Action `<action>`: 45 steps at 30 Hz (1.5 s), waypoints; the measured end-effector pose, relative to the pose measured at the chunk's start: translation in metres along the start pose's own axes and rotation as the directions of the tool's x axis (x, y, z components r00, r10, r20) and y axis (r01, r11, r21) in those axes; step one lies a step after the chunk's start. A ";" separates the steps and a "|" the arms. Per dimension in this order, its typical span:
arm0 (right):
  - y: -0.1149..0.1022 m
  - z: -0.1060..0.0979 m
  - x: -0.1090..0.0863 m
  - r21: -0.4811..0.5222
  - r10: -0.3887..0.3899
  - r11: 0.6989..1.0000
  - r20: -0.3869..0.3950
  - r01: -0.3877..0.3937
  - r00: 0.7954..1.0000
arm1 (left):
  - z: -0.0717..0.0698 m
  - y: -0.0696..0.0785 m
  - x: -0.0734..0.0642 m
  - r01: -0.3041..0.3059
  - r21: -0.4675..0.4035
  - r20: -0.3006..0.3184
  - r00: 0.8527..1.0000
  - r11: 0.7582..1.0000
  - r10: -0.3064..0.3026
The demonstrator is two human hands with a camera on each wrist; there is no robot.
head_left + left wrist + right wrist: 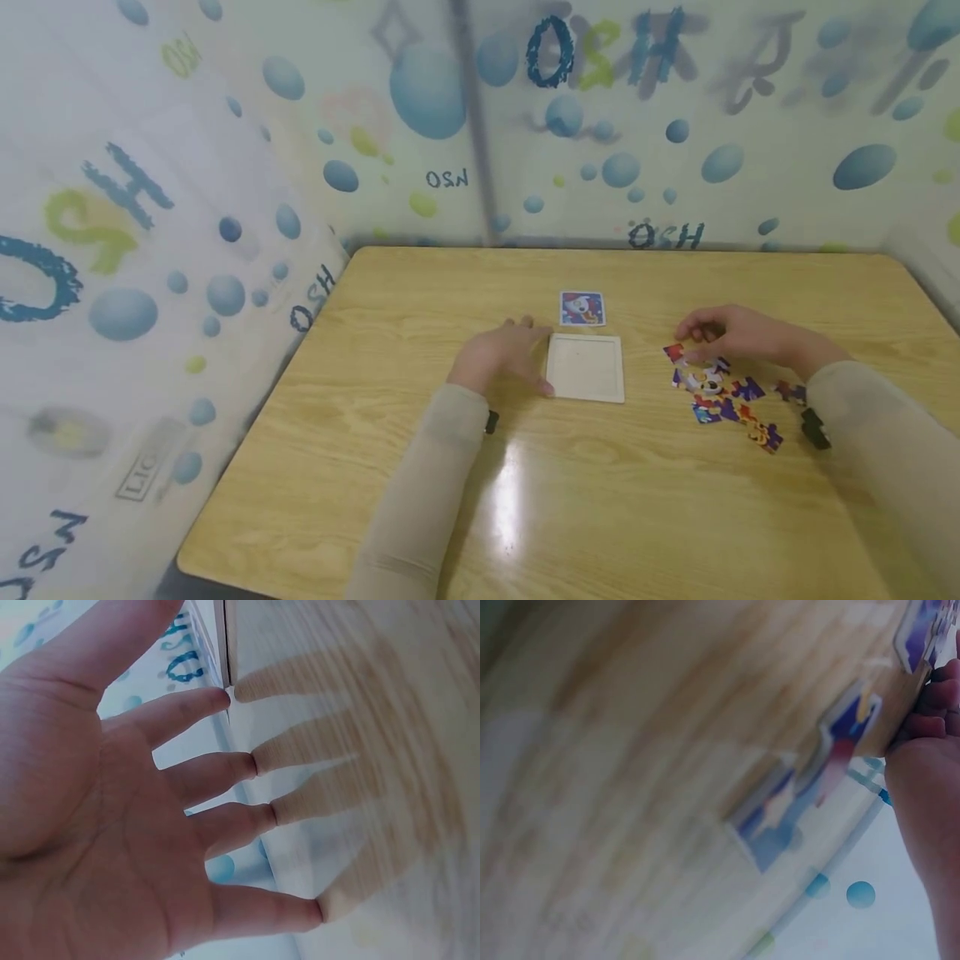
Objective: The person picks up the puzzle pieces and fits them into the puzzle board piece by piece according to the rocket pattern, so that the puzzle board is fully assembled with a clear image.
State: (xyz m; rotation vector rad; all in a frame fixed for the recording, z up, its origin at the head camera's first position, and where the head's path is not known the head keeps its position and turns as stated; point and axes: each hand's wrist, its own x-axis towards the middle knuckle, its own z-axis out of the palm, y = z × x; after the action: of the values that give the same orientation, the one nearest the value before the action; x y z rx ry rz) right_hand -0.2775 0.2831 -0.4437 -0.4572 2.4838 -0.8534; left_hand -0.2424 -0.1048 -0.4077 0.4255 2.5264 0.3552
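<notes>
A square white puzzle tray point(585, 368) with a raised rim lies on the table, holding no pieces. My left hand point(506, 354) is at its left side, thumb and index finger right at the rim. In the left wrist view, the straight, spread fingers point(217, 776) rest their tips on the tabletop. My right hand point(731, 333) is low over a loose group of jigsaw pieces point(708, 383), fingers loosely bent, with a gap between thumb and index finger. A red-and-purple jigsaw piece point(673, 353) lies right by the thumb tip. The right wrist view mostly cuts off this hand point(934, 712).
A small square picture card point(582, 308) lies just behind the tray. Several jigsaw pieces spread toward the front right, one small group point(790, 392) close to the right wrist. The wooden table point(600, 500) meets patterned walls point(525, 167) behind and at the left.
</notes>
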 end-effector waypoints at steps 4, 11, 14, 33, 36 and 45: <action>0.001 0.000 -0.001 0.003 0.000 1.000 0.003 0.000 1.000 | 0.000 0.004 0.000 0.020 -0.007 0.011 1.000 1.000 -0.020; -0.003 -0.001 -0.002 0.007 -0.016 1.000 -0.001 0.016 1.000 | 0.000 0.007 0.002 0.037 -0.017 0.010 0.999 0.999 -0.037; -0.003 0.000 -0.003 0.005 -0.015 1.000 -0.006 0.015 1.000 | -0.001 0.008 0.004 0.039 -0.016 0.016 0.999 0.999 -0.038; -0.006 0.003 -0.007 -0.058 -0.025 0.998 -0.058 0.022 0.998 | -0.002 0.009 -0.001 0.026 -0.031 0.013 1.000 0.999 -0.026; -0.008 0.003 -0.007 -0.061 -0.020 0.998 -0.065 0.016 0.998 | -0.002 0.008 0.000 0.026 -0.026 0.008 1.000 0.999 -0.026; -0.030 -0.006 -0.012 -0.057 -0.044 0.998 -0.107 0.038 0.993 | -0.001 0.008 0.002 0.046 0.001 0.005 0.999 0.999 -0.046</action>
State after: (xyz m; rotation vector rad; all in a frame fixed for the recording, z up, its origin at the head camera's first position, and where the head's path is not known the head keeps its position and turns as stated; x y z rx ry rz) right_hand -0.2664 0.2690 -0.4165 -0.4948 2.6108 -0.8487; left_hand -0.2424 -0.0971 -0.4050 0.3675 2.5271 0.3347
